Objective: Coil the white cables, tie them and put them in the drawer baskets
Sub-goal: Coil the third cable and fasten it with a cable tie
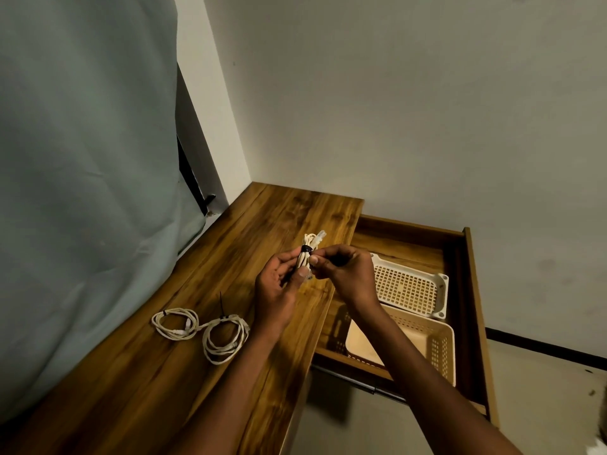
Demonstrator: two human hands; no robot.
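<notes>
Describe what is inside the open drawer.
The drawer holds two cream perforated baskets, both apparently empty. The right forearm covers part of the nearer basket, so that part cannot be checked.

We are holding a bundled white cable [306,254] above the wooden desk [184,339], our left hand [279,284] gripping the bundle while our right hand [345,274] is pinching the black tie [306,248] wrapped round it. Two coiled cables [200,331] are lying on the desk near our left forearm, each with a black tie. To the right, the open drawer [473,290] is holding two cream baskets [414,323], one behind the other.
</notes>
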